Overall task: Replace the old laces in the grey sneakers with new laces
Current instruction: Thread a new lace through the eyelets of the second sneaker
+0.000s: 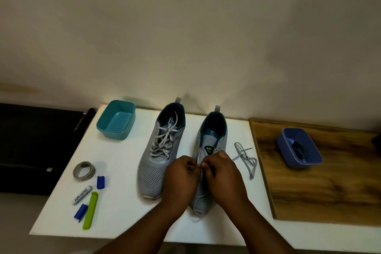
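Two grey sneakers with teal lining stand side by side on the white table (123,222), toes toward me. The left sneaker (159,150) is fully laced with a light grey lace tied at the top. Over the right sneaker (212,136) both hands meet at the lower eyelets. My left hand (181,173) and my right hand (220,169) each pinch a light grey lace (200,210) whose end trails over the toe. A loose grey lace (246,159) lies on the table right of that sneaker.
A teal tub (116,121) sits at the back left. A tape roll (84,170), a white tube (82,195), blue clips (100,182) and a green clip (90,210) lie at the left. On the wooden board (329,192) a blue tub (299,148) holds dark laces.
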A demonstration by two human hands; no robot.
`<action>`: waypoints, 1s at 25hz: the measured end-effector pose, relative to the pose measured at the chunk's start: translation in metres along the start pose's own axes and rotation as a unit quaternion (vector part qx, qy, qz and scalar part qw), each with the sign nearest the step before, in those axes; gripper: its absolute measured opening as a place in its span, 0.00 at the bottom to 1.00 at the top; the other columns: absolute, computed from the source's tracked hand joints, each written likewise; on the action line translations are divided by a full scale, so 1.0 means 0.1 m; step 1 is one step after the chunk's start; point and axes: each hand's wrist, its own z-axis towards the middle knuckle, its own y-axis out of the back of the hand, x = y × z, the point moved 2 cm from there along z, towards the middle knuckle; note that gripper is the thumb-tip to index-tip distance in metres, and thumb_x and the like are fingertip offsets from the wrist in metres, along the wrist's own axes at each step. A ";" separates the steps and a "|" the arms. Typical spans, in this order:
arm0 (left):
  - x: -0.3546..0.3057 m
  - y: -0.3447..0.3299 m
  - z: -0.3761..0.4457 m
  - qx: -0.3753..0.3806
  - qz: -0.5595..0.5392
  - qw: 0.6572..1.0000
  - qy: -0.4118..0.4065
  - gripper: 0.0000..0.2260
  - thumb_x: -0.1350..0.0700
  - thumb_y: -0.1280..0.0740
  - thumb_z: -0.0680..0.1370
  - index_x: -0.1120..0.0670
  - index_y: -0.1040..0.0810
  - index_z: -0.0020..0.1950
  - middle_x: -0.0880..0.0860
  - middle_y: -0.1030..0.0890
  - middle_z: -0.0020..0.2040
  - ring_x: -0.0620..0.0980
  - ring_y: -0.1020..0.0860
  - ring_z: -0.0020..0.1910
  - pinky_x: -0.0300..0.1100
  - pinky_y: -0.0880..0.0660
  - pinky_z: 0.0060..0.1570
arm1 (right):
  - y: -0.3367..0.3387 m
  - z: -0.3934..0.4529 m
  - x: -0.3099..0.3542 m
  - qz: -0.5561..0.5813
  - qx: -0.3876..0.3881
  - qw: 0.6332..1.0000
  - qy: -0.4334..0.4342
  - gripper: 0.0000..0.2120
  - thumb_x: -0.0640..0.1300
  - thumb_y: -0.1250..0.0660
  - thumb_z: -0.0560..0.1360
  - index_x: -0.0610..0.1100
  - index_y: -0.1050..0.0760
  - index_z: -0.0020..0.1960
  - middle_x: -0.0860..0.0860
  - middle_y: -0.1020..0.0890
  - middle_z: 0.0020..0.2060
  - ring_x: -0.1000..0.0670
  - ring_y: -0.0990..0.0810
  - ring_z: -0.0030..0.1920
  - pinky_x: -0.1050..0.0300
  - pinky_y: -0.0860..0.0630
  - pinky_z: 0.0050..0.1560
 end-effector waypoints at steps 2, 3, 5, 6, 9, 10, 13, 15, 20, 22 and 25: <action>0.04 0.00 0.00 0.000 -0.042 0.999 0.009 0.05 0.56 0.27 0.77 0.52 0.16 0.52 0.45 0.16 0.42 0.42 0.17 0.44 0.34 0.23 0.45 | -0.03 -0.01 0.02 -0.003 0.003 1.000 -0.004 0.06 0.49 0.35 0.82 0.53 0.20 0.49 0.55 0.27 0.47 0.55 0.24 0.42 0.67 0.31 0.40; 0.05 -0.02 -0.01 0.001 -0.061 0.998 0.009 0.05 0.57 0.27 0.77 0.53 0.15 0.52 0.46 0.15 0.43 0.42 0.17 0.45 0.36 0.21 0.47 | -0.03 -0.01 0.02 -0.016 0.004 1.000 -0.005 0.07 0.50 0.36 0.82 0.53 0.20 0.49 0.55 0.27 0.47 0.55 0.24 0.42 0.66 0.30 0.40; 0.08 -0.05 -0.02 0.001 -0.072 0.997 0.007 0.06 0.57 0.26 0.77 0.53 0.15 0.53 0.47 0.14 0.44 0.41 0.17 0.45 0.41 0.19 0.49 | -0.01 0.00 0.01 -0.053 0.012 0.999 0.001 0.08 0.52 0.37 0.81 0.53 0.21 0.47 0.55 0.27 0.47 0.54 0.24 0.42 0.64 0.30 0.40; 0.08 -0.05 -0.02 0.000 -0.072 0.997 0.011 0.06 0.57 0.26 0.77 0.53 0.15 0.53 0.47 0.14 0.44 0.41 0.17 0.45 0.42 0.19 0.50 | 0.00 0.00 0.02 -0.069 0.014 0.997 0.005 0.08 0.52 0.37 0.80 0.53 0.21 0.46 0.55 0.27 0.47 0.53 0.24 0.42 0.64 0.32 0.40; 0.09 -0.05 0.00 0.005 -0.089 0.996 0.014 0.05 0.58 0.26 0.77 0.52 0.15 0.52 0.46 0.15 0.44 0.40 0.17 0.44 0.42 0.19 0.49 | -0.01 -0.03 0.06 -0.091 -0.006 0.996 -0.004 0.07 0.51 0.35 0.79 0.52 0.20 0.46 0.55 0.24 0.47 0.52 0.22 0.45 0.65 0.33 0.40; 0.08 -0.04 -0.01 0.007 -0.085 0.996 0.011 0.05 0.58 0.27 0.77 0.51 0.16 0.52 0.45 0.15 0.44 0.38 0.18 0.44 0.38 0.20 0.48 | -0.02 -0.04 0.08 -0.096 -0.021 0.995 -0.014 0.07 0.51 0.34 0.79 0.52 0.19 0.46 0.55 0.23 0.48 0.52 0.21 0.45 0.65 0.31 0.42; 0.04 -0.03 -0.04 0.005 -0.054 0.999 -0.005 0.06 0.58 0.28 0.78 0.50 0.16 0.54 0.43 0.16 0.46 0.35 0.20 0.45 0.24 0.28 0.44 | -0.06 -0.07 0.11 -0.114 -0.041 0.992 -0.043 0.06 0.52 0.33 0.79 0.52 0.19 0.49 0.54 0.21 0.49 0.53 0.20 0.46 0.64 0.28 0.44; 0.03 -0.03 -0.06 0.010 -0.044 0.999 -0.013 0.07 0.59 0.29 0.78 0.50 0.16 0.55 0.43 0.17 0.46 0.36 0.20 0.45 0.24 0.28 0.45 | -0.06 -0.07 0.11 -0.128 -0.031 0.990 -0.051 0.08 0.53 0.34 0.79 0.51 0.19 0.52 0.54 0.20 0.51 0.52 0.19 0.46 0.65 0.30 0.44; 0.02 -0.02 -0.08 0.017 -0.050 0.999 -0.016 0.13 0.64 0.32 0.77 0.52 0.16 0.58 0.42 0.18 0.46 0.37 0.19 0.46 0.31 0.23 0.50 | 0.01 -0.01 0.13 -0.146 0.023 0.989 -0.012 0.07 0.49 0.33 0.80 0.49 0.18 0.52 0.52 0.22 0.54 0.52 0.22 0.46 0.64 0.36 0.45; 0.00 -0.02 -0.09 0.024 -0.047 0.998 -0.022 0.13 0.64 0.32 0.77 0.52 0.16 0.58 0.42 0.18 0.45 0.37 0.19 0.45 0.27 0.26 0.47 | 0.04 0.01 0.13 -0.145 0.046 0.988 0.003 0.07 0.48 0.32 0.79 0.49 0.19 0.55 0.52 0.22 0.55 0.54 0.27 0.45 0.65 0.37 0.46; -0.03 -0.04 -0.10 0.027 -0.051 0.998 -0.034 0.11 0.63 0.33 0.78 0.51 0.15 0.56 0.43 0.16 0.46 0.39 0.19 0.46 0.29 0.26 0.48 | 0.02 0.01 0.14 -0.154 0.058 0.986 0.001 0.08 0.47 0.32 0.80 0.49 0.21 0.58 0.52 0.23 0.56 0.54 0.26 0.46 0.64 0.32 0.47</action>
